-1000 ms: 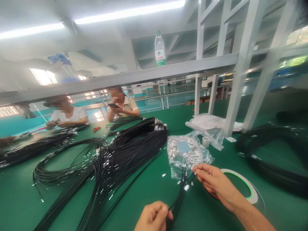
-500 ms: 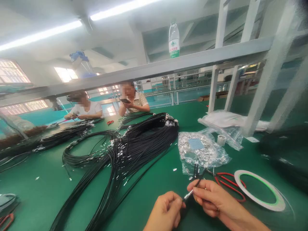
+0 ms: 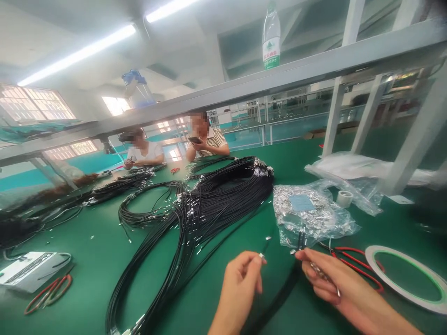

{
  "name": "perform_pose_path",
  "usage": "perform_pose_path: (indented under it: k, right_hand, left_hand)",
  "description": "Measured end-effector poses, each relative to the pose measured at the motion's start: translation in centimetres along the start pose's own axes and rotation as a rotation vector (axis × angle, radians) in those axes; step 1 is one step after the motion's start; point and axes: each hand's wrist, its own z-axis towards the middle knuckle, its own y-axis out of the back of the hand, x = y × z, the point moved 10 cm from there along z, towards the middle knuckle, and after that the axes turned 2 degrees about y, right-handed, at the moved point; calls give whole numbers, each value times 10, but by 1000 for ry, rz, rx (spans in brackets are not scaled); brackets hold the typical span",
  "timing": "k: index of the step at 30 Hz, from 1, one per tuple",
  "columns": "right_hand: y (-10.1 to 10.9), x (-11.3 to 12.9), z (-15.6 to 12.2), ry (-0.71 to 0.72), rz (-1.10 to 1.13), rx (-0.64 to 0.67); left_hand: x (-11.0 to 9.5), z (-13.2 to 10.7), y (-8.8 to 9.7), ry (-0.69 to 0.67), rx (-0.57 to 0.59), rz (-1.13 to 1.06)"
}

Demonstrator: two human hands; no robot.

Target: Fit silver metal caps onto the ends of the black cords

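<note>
My left hand [image 3: 242,284] is closed in a pinch on a small silvery metal clip [image 3: 261,255] above the green table. A short dark strip shows just beyond these fingertips; whether it is joined to the clip I cannot tell. In my right hand [image 3: 331,279], lower and to the right, a slim metal tool [image 3: 319,271] lies under the curled fingers; its kind is not clear. Just past that hand's fingertips stand several short black cable ends [image 3: 301,239], beside a clear plastic bag [image 3: 316,214] filled with small silvery clips.
Bundles of black cable [image 3: 230,190] with silvery tips spread across the table's middle. A white-green ring [image 3: 408,279] and red-handled scissors [image 3: 356,267] lie right. Another red-handled tool [image 3: 49,293] sits left by a white box [image 3: 35,270]. Two people sit opposite, beneath a metal shelf [image 3: 223,93].
My hands have moved apart; they were together at a metal piece on a black cable. The metal tool now shows in my right hand. The view has turned slightly left.
</note>
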Motion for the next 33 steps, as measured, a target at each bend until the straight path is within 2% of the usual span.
perform_pose_path:
  k: [2,4,6,8,9,11,13,15,19,23,26,33]
  right_hand:
    - [14,3,2,-18,140,-98]
    - [25,2,3,-32,263,-191]
    - [31,0,3,-44,343,-261]
    - [33,-1,2,-46,377,-298]
    - [33,0,1,-38,380,-299]
    - [31,6,1,-7,362,-285]
    - [31,12,-1,27,321,-285]
    - [31,17,-2,54,285,-302]
    - [33,25,-3,86,246,-316]
    - [37,30,-2,107,258,-326]
    - [36,36,2,141,274,-280]
    - [47,56,5,277,190,-254]
  left_hand:
    - [4,3,15,39,-64,-14]
    - [9,4,30,71,-153,67]
    - [4,1,46,21,-289,260]
    - [-7,-4,47,-86,-375,451]
    - [-11,-6,40,-137,-357,515]
    - [-11,-6,11,-196,-187,587]
    - [-2,-7,-19,-194,6,642]
    - [6,-8,-35,-158,91,688]
    - [17,-4,-34,-71,79,598]
    - [24,3,-21,1,70,243]
    - [24,4,-20,45,121,14]
    - [10,-2,-31,67,271,-85]
